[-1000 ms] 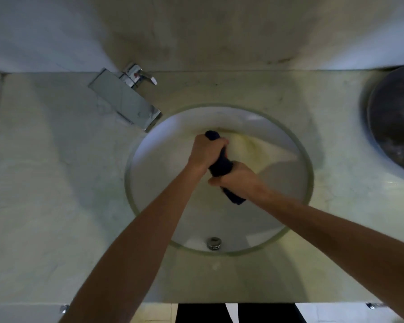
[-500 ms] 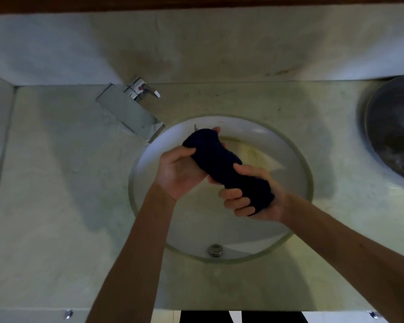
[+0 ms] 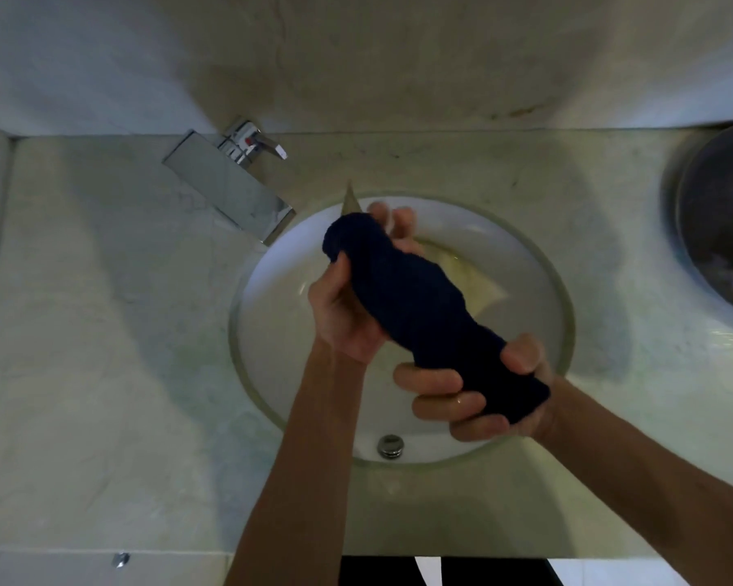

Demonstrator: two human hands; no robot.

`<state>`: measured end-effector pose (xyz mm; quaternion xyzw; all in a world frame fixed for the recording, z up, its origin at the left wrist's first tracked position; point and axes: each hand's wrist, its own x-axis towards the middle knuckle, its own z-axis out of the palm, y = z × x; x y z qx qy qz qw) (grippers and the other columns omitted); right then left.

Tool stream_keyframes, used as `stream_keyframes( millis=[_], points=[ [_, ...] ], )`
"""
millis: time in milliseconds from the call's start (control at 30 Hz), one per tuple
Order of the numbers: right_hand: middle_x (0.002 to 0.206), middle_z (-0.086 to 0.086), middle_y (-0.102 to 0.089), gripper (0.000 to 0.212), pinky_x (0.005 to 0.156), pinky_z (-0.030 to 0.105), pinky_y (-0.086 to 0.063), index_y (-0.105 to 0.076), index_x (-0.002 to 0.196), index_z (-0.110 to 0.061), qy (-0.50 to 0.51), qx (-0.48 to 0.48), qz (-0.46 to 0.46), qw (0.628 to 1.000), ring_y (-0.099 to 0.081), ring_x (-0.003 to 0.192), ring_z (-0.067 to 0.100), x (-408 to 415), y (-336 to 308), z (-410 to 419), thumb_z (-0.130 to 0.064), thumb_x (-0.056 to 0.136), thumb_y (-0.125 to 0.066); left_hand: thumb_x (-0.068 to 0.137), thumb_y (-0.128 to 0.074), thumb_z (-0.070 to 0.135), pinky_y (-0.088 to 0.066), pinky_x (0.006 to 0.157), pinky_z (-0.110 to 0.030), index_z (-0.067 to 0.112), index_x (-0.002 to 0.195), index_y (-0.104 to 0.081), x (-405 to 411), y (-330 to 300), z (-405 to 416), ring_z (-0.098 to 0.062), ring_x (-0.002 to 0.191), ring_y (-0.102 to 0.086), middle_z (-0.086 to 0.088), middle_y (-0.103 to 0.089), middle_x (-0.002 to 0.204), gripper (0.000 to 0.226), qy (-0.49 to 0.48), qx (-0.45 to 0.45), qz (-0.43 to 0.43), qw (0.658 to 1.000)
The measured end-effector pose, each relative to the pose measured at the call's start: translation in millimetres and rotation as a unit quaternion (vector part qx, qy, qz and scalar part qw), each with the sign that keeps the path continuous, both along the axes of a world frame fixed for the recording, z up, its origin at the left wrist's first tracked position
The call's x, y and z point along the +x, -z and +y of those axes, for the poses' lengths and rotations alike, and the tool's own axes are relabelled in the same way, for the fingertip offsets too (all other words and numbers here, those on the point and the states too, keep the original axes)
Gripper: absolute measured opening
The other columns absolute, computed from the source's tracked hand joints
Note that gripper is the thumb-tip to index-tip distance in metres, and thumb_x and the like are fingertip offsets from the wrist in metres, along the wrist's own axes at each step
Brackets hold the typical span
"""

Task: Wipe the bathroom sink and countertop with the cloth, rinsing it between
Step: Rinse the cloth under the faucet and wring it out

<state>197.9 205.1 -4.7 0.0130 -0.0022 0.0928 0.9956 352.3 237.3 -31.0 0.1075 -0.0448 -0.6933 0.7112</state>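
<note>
a dark navy cloth [image 3: 420, 302], rolled into a thick bundle, is held above the round white sink [image 3: 271, 315], slanting from the basin's far rim toward its near right side. the far end of the cloth is gripped by the left hand [image 3: 348, 306], palm turned up, thumb on the near side and fingertips curled over the far side. the near end is clasped by the right hand [image 3: 479, 395], fingers wrapped beneath it and thumb pressed on top. a metal drain fitting [image 3: 390, 446] is seen at the near wall of the basin. a yellowish stain is visible on the far right of the bowl. a flat chrome faucet [image 3: 233, 184] is set at the counter's back edge, its spout reaching the sink's far left rim. the pale marble counter [image 3: 102, 332] surrounds the basin. a dark round bowl [image 3: 724, 230] is placed at the counter's right edge, partly cut off.
</note>
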Motion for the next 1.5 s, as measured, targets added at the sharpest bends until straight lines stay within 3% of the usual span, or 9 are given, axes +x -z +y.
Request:
stream_keyframes(
  millis=[67, 233, 333, 400, 567, 833, 967, 1200, 1500],
  points=[
    [0.088, 0.005, -0.046, 0.051, 0.056, 0.018, -0.05, -0.045, 0.122, -0.008, -0.013, 0.026, -0.014, 0.999, -0.037, 0.07, 0.012, 1, -5, 10, -0.006, 0.08, -0.074, 0.076, -0.084, 0.034, -0.049, 0.074, -0.022, 0.013, 0.14, -0.048, -8, -8, -5, -0.012, 0.089, -0.059, -0.007, -0.049, 0.126, 0.077, 0.015, 0.002, 0.012, 1.0],
    [0.085, 0.003, -0.039, 0.041, 0.055, 0.016, -0.048, -0.044, 0.112, -0.007, -0.015, 0.046, -0.041, 0.998, -0.036, 0.069, 0.011, 10, -4, 19, -0.012, 0.085, -0.074, 0.078, -0.078, 0.024, -0.042, 0.087, -0.026, 0.016, 0.089, -0.061, -3, -20, -15, -0.013, 0.099, -0.058, -0.003, -0.058, 0.117, 0.022, -0.039, -0.031, -0.034, 0.998],
    [0.089, 0.003, -0.049, 0.046, 0.053, 0.016, -0.044, -0.047, 0.117, -0.006, -0.012, -0.009, -0.017, 1.0, -0.036, 0.069, 0.01, 10, -4, 9, -0.02, 0.086, -0.077, 0.086, -0.065, 0.008, -0.036, 0.11, -0.055, 0.011, 0.098, -0.05, 10, -20, -10, -0.024, 0.109, -0.065, -0.008, -0.068, 0.105, 0.019, -0.009, -0.043, -0.01, 0.999],
    [0.09, 0.003, -0.051, 0.052, 0.053, 0.017, -0.043, -0.046, 0.122, -0.009, -0.021, -0.096, 0.056, 0.994, -0.041, 0.069, 0.009, 6, -9, -5, -0.025, 0.085, -0.079, 0.089, -0.063, 0.003, -0.044, 0.104, -0.048, 0.012, 0.118, -0.051, 17, -17, -5, -0.021, 0.093, -0.068, -0.006, -0.067, 0.096, 0.033, 0.043, -0.029, 0.004, 0.999],
    [0.075, 0.0, -0.06, 0.04, 0.047, 0.021, -0.038, -0.057, 0.102, -0.014, -0.073, -0.434, 0.341, 0.831, -0.05, 0.057, 0.011, 20, -20, -22, -0.035, 0.081, -0.081, 0.098, -0.056, 0.024, -0.054, 0.066, -0.024, 0.011, 0.111, -0.067, 30, -3, -14, -0.009, 0.061, -0.059, 0.001, -0.058, 0.071, 0.021, 0.082, 0.228, -0.155, 0.958],
    [0.086, 0.003, -0.062, 0.048, 0.051, 0.03, -0.047, -0.049, 0.112, -0.01, -0.145, -0.717, 0.468, 0.496, -0.062, 0.068, 0.016, 41, 67, -3, -0.032, 0.078, -0.077, 0.086, -0.066, 0.01, -0.051, 0.06, -0.028, 0.0, 0.07, -0.069, 12, 60, -40, -0.016, 0.052, -0.06, -0.009, -0.066, 0.064, 0.019, 0.146, 0.431, -0.553, 0.698],
    [0.091, 0.003, -0.059, 0.049, 0.05, 0.029, -0.048, -0.042, 0.116, -0.013, -0.171, -0.721, 0.488, 0.461, -0.062, 0.071, 0.016, 42, 97, 8, -0.028, 0.08, -0.072, 0.091, -0.059, 0.017, -0.051, 0.051, -0.025, 0.003, 0.078, -0.061, -2, 76, -44, -0.019, 0.062, -0.065, -0.01, -0.066, 0.076, 0.019, 0.171, 0.428, -0.674, 0.577],
    [0.086, 0.0, -0.066, 0.042, 0.056, 0.033, -0.057, -0.044, 0.115, -0.015, -0.199, -0.76, 0.474, 0.397, -0.069, 0.065, 0.017, 40, 120, 22, -0.036, 0.084, -0.064, 0.098, -0.05, 0.018, -0.05, 0.085, -0.035, 0.011, 0.124, -0.061, -21, 86, -36, -0.03, 0.107, -0.065, -0.012, -0.065, 0.12, 0.029, 0.243, 0.333, -0.843, 0.346],
    [0.086, 0.002, -0.069, 0.032, 0.062, 0.03, -0.053, -0.065, 0.111, -0.012, -0.262, -0.805, 0.412, 0.335, -0.07, 0.079, 0.021, 28, 128, 27, -0.027, 0.083, -0.059, 0.097, -0.053, 0.014, -0.046, 0.082, -0.031, 0.013, 0.115, -0.067, -36, 94, -30, -0.027, 0.11, -0.065, -0.008, -0.067, 0.12, 0.023, 0.273, 0.324, -0.867, 0.262]
  ],
)
